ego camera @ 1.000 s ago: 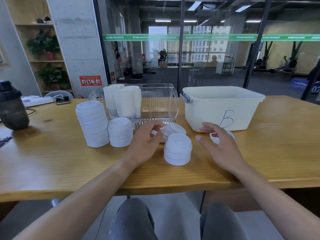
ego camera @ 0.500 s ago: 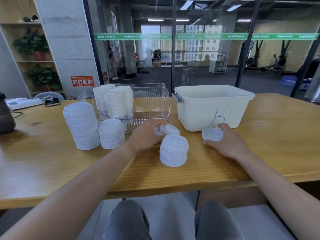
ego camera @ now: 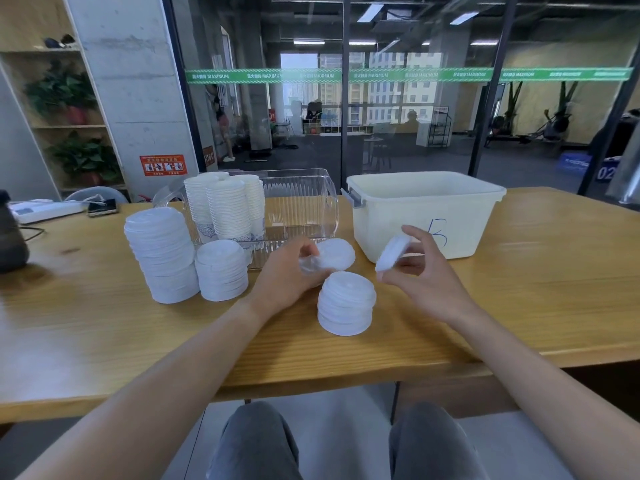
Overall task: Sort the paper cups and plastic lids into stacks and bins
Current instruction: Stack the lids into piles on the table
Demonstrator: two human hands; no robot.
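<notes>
- The landmark is the short stack of lids (ego camera: 346,306) standing near the front edge of the wooden worktop (ego camera: 519,306), between the two hands.
- The left hand (ego camera: 289,277) lies just left of and behind that stack; its grip is curled round a white lid (ego camera: 332,254), which lies flat and low just behind the stack. The fingertips are blurred, so exactly how they sit on the rim cannot be told.
- The right hand (ego camera: 420,271) is raised just right of the stack. Its grip pinches a single lid (ego camera: 393,252) between thumb and fingers; this lid is tilted steeply on edge and is clear of the worktop.
- Behind and to the right of the stack stands the cream bin (ego camera: 426,216), open-topped, with a blue handwritten letter on its front wall partly hidden by the right hand.
- Directly behind the stack, further back than the left hand, is a clear ribbed bin (ego camera: 304,206). Stacks of paper cups (ego camera: 225,206) stand at its left end; whether they are inside or just in front of its wall is hard to tell.
- Left of the landmark stack stand two more lid stacks: a medium stack (ego camera: 221,270) nearer, and a tall stack (ego camera: 161,254) beyond it, the two touching or almost touching.
- At the far left edge sits part of a dark bottle (ego camera: 10,244).
</notes>
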